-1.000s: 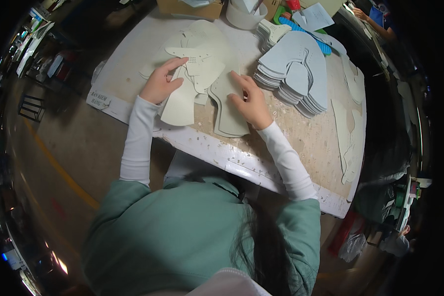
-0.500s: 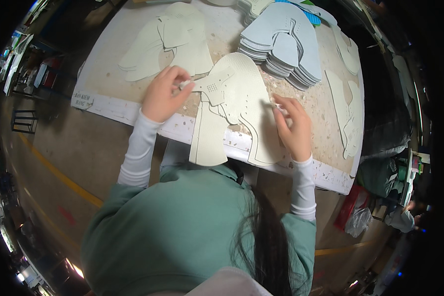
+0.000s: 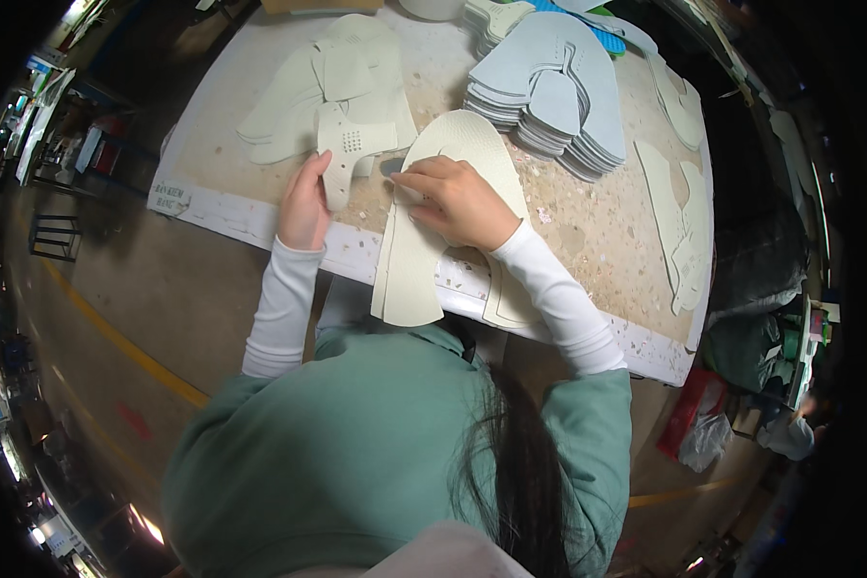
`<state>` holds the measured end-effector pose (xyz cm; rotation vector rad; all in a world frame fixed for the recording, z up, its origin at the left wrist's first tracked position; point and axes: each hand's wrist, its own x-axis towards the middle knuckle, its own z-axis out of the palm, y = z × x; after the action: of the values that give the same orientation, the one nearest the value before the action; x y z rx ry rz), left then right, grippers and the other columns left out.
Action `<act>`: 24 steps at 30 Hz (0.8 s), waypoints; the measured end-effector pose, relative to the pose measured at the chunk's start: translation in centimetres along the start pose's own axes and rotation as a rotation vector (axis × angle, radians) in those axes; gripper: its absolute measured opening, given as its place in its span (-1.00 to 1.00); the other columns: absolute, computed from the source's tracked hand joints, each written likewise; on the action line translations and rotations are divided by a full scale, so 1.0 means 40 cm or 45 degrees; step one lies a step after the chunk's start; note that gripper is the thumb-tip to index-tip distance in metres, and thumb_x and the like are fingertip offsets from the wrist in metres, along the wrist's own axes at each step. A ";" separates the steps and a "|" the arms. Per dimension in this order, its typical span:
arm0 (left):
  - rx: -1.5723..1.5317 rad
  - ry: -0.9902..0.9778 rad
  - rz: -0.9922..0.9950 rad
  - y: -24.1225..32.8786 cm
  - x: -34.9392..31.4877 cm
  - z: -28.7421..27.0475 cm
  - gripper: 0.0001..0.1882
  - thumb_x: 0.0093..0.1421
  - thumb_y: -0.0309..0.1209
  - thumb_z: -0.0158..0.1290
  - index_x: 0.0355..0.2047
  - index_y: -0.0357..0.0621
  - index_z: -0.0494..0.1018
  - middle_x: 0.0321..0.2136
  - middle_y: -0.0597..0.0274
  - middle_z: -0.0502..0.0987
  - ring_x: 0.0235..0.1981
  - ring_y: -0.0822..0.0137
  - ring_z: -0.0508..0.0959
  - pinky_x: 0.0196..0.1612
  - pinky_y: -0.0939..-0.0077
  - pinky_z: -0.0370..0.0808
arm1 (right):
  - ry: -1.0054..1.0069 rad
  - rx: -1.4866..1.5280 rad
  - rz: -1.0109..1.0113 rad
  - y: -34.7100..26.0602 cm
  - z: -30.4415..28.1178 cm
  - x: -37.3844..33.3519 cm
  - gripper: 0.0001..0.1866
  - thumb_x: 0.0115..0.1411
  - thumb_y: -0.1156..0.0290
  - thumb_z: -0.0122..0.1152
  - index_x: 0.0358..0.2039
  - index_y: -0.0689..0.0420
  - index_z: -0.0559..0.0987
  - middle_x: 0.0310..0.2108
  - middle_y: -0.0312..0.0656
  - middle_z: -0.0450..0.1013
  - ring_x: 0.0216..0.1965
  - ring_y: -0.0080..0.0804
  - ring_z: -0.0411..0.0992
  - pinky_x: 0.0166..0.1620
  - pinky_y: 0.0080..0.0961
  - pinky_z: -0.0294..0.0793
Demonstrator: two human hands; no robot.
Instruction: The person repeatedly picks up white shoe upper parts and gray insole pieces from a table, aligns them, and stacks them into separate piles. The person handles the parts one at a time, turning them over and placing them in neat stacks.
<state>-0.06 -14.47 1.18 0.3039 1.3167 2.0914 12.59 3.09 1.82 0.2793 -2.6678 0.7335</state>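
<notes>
In my left hand (image 3: 306,202) is a small cream shoe-upper piece (image 3: 342,159) with a patch of punched holes, pinched at its lower edge. My right hand (image 3: 467,200) reaches across an arched cream shoe upper (image 3: 409,270) lying on the table. Its bent fingers close at the upper's left edge, and the hand hides the middle. The upper's two legs overhang the table's front edge. Behind my left hand lie more cream upper pieces (image 3: 376,58), overlapping in a loose pile. A small dark grey spot (image 3: 391,167) shows beside my right fingertips; I cannot tell what it is.
A thick stack of pale grey-blue arched pieces (image 3: 549,87) stands at the back. More cream pieces (image 3: 669,222) lie along the right side of the table (image 3: 607,279), whose worn top has small flecks. A red bin (image 3: 694,414) with a plastic bag is on the floor at right.
The small perforated piece has come off the arched upper and moved left with my left hand. My right hand has swung left from beside the upper onto it.
</notes>
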 end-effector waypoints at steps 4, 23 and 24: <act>-0.125 -0.163 0.050 -0.010 -0.043 0.036 -0.69 0.22 -0.48 -0.10 -0.03 -0.30 0.27 -0.18 0.18 0.45 -0.23 0.38 0.47 -0.10 0.47 0.43 | 0.065 -0.097 0.120 -0.016 -0.022 -0.019 -0.68 -0.08 0.49 0.24 -0.23 0.16 0.54 -0.34 -0.18 0.42 -0.25 -0.23 0.39 -0.20 -0.40 0.37; 0.111 -0.731 -0.188 -0.057 -0.097 0.122 -0.33 0.10 -0.67 -0.12 0.23 -0.20 -0.04 0.07 0.06 0.27 0.05 0.27 0.37 0.04 0.41 0.44 | 0.783 1.340 0.913 -0.096 -0.084 -0.076 -0.81 0.14 0.52 0.14 -0.20 0.26 0.49 -0.35 -0.28 0.47 -0.38 -0.67 0.39 -0.34 -0.72 0.42; 0.075 -0.741 -0.199 -0.055 -0.101 0.121 -0.33 0.09 -0.67 -0.13 0.22 -0.20 -0.03 0.06 0.07 0.27 0.05 0.26 0.38 0.04 0.40 0.44 | 0.803 1.300 0.905 -0.092 -0.073 -0.071 -0.81 0.14 0.54 0.14 -0.21 0.28 0.49 -0.38 -0.27 0.47 -0.43 -0.67 0.40 -0.37 -0.74 0.42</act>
<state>6.34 -12.83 2.12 0.7453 1.0086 1.6572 17.07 1.77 4.75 -0.6008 -1.5595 1.9576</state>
